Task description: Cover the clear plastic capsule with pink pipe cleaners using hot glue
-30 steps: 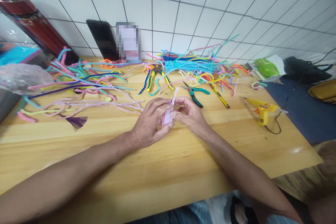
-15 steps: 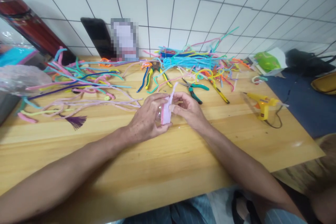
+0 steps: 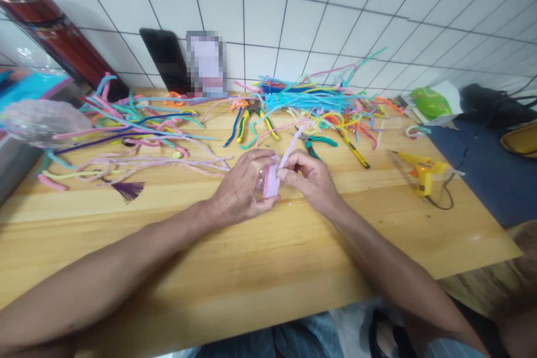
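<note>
My left hand (image 3: 241, 184) is closed around a clear rounded plastic piece (image 3: 260, 179) banded with rows of lilac and pink pipe cleaner (image 3: 271, 179). From that band a loose lilac pipe cleaner end (image 3: 292, 142) sticks up and to the right. Thumb and fingers of my right hand (image 3: 308, 176) pinch this strand close to the band. The far side of the plastic piece is hidden behind my left fingers. Just beyond my right hand lie green-handled pliers (image 3: 321, 140), partly covered by the strand.
Pipe cleaners of many colours (image 3: 308, 102) are heaped along the wall and at the left. Yellow-green pliers (image 3: 251, 117), a yellow cutter knife (image 3: 356, 151) and a purple tassel (image 3: 129, 191) lie around. A yellow glue gun (image 3: 423, 170) rests at right; a red flask (image 3: 59, 39) stands far left.
My right hand has drawn slightly away from the band, and the lilac strand now leans further to the right. The whole view has shifted a little. My left hand keeps its hold.
</note>
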The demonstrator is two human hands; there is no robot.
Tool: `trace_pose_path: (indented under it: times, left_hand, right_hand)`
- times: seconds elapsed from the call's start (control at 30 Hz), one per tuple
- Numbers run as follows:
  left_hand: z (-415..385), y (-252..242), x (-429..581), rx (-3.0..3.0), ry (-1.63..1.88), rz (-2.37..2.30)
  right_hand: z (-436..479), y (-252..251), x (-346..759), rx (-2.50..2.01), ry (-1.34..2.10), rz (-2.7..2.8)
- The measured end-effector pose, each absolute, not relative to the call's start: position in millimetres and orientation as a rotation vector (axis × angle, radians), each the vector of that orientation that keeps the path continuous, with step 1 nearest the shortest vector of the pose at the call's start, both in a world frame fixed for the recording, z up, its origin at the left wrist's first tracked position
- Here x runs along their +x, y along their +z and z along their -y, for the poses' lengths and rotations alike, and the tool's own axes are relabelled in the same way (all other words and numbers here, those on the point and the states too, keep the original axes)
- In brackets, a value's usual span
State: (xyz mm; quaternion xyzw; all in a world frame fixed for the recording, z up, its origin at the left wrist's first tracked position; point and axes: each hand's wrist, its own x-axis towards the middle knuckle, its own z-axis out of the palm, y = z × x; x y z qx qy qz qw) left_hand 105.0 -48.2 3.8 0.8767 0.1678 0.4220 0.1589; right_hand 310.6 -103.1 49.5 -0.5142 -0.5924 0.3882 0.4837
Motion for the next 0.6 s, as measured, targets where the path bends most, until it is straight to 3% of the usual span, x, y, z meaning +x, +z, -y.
trace_pose_path:
  times: [0.6]
  left_hand:
    - [48.2, 9.6, 105.6, 2.572, 1.183, -0.458]
  right_hand:
    - [102.8, 42.9, 308.4, -1.246, 0.872, 1.457]
